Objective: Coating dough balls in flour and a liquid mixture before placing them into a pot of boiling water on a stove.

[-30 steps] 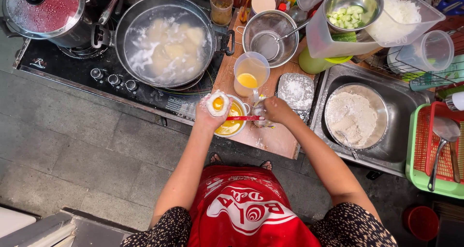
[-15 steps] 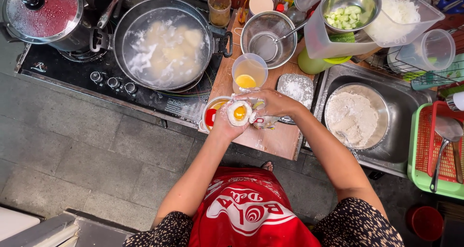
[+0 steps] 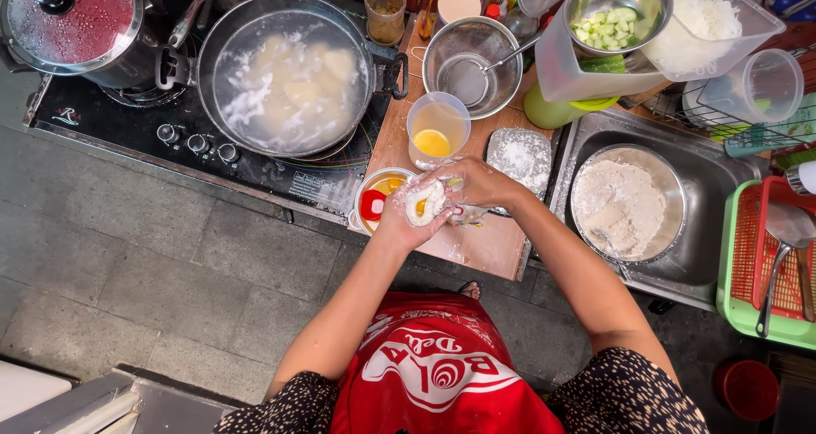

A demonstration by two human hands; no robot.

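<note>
**Dough Piece Closed Over Filling, Both Hands Engaged**

Fingers [image 3: 450, 179] of the right hand [image 3: 480, 183] are curled together over the top of the dough piece [image 3: 422, 203], pinching its edge; the left hand [image 3: 399, 221] cups the piece from below, fingers bent up around it. A spot of yellow filling shows at the right side of the dough.

Surroundings, largest first:

- Large pan of white liquid with pale lumps [image 3: 289, 73]: beyond the fingers, to the left, on the black cooktop [image 3: 127, 124].
- Steel bowl of flour [image 3: 625, 204]: right of the fingers, set in the sink [image 3: 714, 170].
- Wooden board [image 3: 476, 247]: directly beneath both hands.
- Clear cup with yellow contents [image 3: 438, 128]: just beyond the fingers.
- Small bowl with yellow filling and a red spoon [image 3: 378, 198]: just left of the fingers, touching the left hand's edge in this view.

Step in hand, as judged: sealing the dough around its filling. The next move likely calls for pinching the remaining gap shut without squeezing filling out.
</note>
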